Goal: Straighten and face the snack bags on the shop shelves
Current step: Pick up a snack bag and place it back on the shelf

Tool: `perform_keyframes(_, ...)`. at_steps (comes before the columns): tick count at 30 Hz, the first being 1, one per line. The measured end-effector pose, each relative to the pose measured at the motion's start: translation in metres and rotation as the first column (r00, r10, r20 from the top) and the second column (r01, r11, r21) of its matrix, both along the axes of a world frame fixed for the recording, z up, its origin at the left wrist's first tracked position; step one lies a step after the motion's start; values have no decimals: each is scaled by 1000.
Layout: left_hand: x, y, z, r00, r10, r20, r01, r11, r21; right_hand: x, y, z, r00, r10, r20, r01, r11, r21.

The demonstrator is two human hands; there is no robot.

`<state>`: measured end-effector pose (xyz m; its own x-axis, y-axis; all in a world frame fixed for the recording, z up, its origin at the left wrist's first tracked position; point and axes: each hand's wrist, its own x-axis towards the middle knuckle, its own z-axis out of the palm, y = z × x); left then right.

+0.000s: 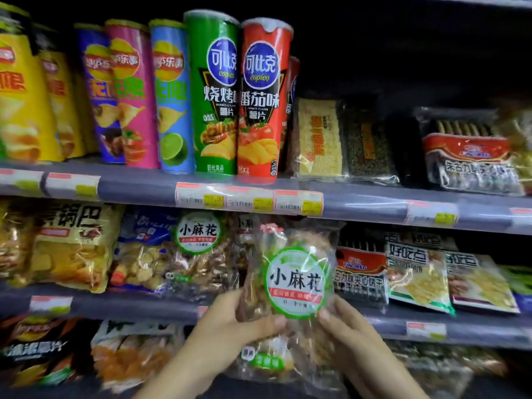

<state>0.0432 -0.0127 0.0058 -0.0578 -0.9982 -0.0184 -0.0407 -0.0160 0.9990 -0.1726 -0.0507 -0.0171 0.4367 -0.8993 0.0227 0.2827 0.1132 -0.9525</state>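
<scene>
While left hand (230, 321) and right hand (345, 326) pinch the twist-snack bag's (293, 279) bottom corners, it stands upright, label out (long axis 12-to-6), in front of the middle shelf (121, 305). Matching bag (198, 249) at 10 o'clock; left hand nearer.

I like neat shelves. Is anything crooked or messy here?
Yes. The clear twist-snack bag is off the shelf, held at its bottom corners in the grip of the left hand and right hand. On the top shelf, the pink chip can and blue chip can lean sideways, unlike the upright green chip can.
</scene>
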Motion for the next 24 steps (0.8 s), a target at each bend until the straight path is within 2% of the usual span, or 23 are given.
perform_keyframes(5, 3, 19, -20, 995, -72, -71, 68, 996, -59, 1, 7, 3, 997, 65, -33, -65, 998, -19)
perform_keyframes(9, 0, 29, -29, 991, -130, -30, 128, 990, -53, -11, 7, -2, 990, 115, -86, -119, 992, -43)
perform_keyframes(12, 3, 33, -25, 992, -113, 49, 114, 993, -36, -16, 2, -2, 985, 135, -109, -143, 987, -68)
perform_keyframes(14, 5, 34, -15, 997, -41, 65, 43, 998, -33, -19, -2, 3, 984, 140, -113, -150, 985, -88)
perform_keyframes(17, 7, 19, 12, 980, 194, -32, -196, 976, -91, -17, -4, 14, 972, 182, -151, -202, 971, -126)
perform_keyframes(24, -12, -9, 56, 923, 384, -31, -382, 899, -216, -7, -4, 18, 952, 260, -160, -283, 948, -147)
